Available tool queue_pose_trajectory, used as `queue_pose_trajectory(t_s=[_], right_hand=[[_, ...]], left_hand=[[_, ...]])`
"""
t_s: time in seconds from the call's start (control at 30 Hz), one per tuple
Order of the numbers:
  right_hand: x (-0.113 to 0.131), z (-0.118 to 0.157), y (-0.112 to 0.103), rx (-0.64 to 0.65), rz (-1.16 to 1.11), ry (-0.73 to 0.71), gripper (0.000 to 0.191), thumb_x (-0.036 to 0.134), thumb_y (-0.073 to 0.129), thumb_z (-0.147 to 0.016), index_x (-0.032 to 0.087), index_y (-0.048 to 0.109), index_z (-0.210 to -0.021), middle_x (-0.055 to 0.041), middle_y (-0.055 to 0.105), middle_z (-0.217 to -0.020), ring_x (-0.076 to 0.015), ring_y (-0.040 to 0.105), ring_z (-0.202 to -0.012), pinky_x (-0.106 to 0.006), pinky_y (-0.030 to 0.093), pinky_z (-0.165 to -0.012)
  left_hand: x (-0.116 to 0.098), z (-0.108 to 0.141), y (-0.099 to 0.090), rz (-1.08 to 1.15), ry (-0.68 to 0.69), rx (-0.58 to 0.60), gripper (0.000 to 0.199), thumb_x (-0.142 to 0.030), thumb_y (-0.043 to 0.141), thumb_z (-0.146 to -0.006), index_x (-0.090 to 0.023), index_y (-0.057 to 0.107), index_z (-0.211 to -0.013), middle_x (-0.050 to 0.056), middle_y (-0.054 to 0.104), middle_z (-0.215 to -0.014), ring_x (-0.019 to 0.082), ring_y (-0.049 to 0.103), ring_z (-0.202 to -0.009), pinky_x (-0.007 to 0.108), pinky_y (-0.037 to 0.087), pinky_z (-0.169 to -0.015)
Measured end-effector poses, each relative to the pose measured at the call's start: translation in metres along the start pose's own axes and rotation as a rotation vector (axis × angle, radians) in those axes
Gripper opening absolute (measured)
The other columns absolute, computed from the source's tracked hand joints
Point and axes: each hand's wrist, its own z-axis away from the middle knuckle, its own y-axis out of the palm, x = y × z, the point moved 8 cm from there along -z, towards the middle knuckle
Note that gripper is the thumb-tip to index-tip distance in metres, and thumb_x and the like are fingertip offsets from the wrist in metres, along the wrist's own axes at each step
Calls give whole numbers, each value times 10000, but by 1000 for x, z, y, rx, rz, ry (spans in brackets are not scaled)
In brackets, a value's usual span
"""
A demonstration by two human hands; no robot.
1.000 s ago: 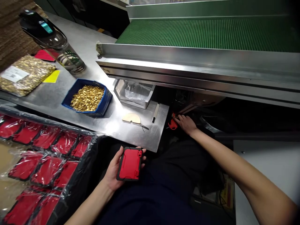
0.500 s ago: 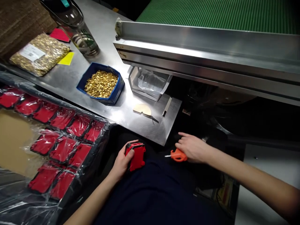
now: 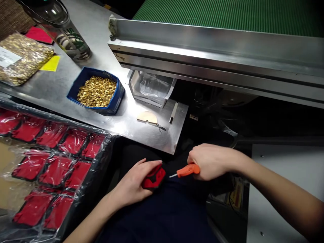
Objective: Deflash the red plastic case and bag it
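Left hand (image 3: pixel 135 182) half hides red case (image 3: pixel 154 178); screwdriver (image 3: pixel 186 170) tip blurred

Both forearms are bare, no sleeves and no gloves. The left hand (image 3: pixel 134 184) and right hand (image 3: pixel 211 160) have no rings. Dark navy clothing (image 3: pixel 167 216) covers the lap.

Both forearms bare, reaching in from the lower edge, converging over the lap. Left hand (image 3: pixel 135 180) palm down, fingers curled loosely, thumb extended toward the right. Right hand (image 3: pixel 211 161) clenched in a fist, knuckles up, wrist straight, forearm running in from lower right. Hands near, not touching.
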Motion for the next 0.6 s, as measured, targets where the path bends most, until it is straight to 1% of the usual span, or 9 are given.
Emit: queue_pose_trajectory(t_s=[0.07, 0.1, 0.13, 0.23, 0.3, 0.4, 0.5, 0.53, 0.6], right_hand=[[-10, 7, -13, 25, -50, 22, 257, 249, 644, -686, 221, 477, -494, 31, 458, -434, -102, 323, -372, -295, 192, -418], [-16, 9, -15, 57, -60, 39, 266, 241, 647, -680, 216, 466, -487, 37, 442, -431, -97, 311, -377, -295, 184, -418], [-23, 10, -13, 116, -73, 49, 274, 238, 651, -675, 212, 457, -484, 43, 432, -434, -95, 309, -386, -295, 184, -420], [-32, 11, 3, 355, -196, -20, 278, 280, 673, -677, 204, 459, -517, 65, 420, -472, -90, 331, -430, -285, 206, -424], [-31, 5, 4, 406, -284, -100, 268, 300, 673, -694, 199, 469, -553, 77, 412, -503, -85, 341, -462, -275, 223, -436], [-30, -12, -8, 364, -248, -136, 234, 267, 661, -713, 188, 488, -576, 78, 408, -518, -83, 343, -494, -272, 251, -474], [-27, -22, -8, 387, -132, -162, 182, 256, 676, -729, 181, 551, -621, 61, 470, -548, -96, 400, -515, -276, 284, -512], [-30, -23, -8, 336, -89, -155, 139, 254, 670, -749, 182, 586, -667, 51, 510, -578, -105, 432, -528, -278, 300, -531], [-42, -23, -11, 104, 30, -133, 41, 234, 655, -792, 198, 650, -811, 15, 618, -723, -139, 541, -645, -281, 370, -627]], left_hand=[[-19, -1, 8, -17, 119, 204, 558, -144, 733, -801, -334, 708, -1325, 73, 658, -1437, 373, 569, -1366, 563, 187, -1295], [-23, 0, 9, 29, 141, 268, 471, -169, 731, -811, -313, 750, -1258, 86, 655, -1440, 377, 569, -1366, 563, 234, -1281], [-24, 1, 7, 104, 141, 299, 440, -204, 743, -804, -286, 760, -1235, 108, 653, -1438, 383, 584, -1348, 559, 325, -1242], [-22, 1, -3, 318, 128, 292, 623, -270, 810, -698, -218, 686, -1306, 156, 649, -1411, 382, 640, -1261, 501, 520, -1082], [-31, 0, 0, 267, 161, 353, 454, -268, 814, -702, -202, 744, -1147, 155, 614, -1443, 358, 651, -1247, 432, 550, -1039], [-64, -4, 15, -21, 275, 524, 107, -221, 794, -749, -190, 778, -850, 129, 491, -1567, 364, 547, -1381, 392, 513, -1099], [-93, -5, 24, -170, 368, 673, 226, -178, 786, -710, -232, 780, -930, 106, 557, -1498, 375, 488, -1429, 439, 441, -1189], [-95, -5, 23, -167, 350, 697, 234, -175, 784, -702, -237, 775, -928, 98, 589, -1450, 360, 554, -1362, 420, 481, -1150], [-82, -7, 16, -109, 239, 647, 220, -180, 782, -701, -233, 761, -913, 88, 618, -1380, 303, 669, -1170, 348, 569, -1001]])
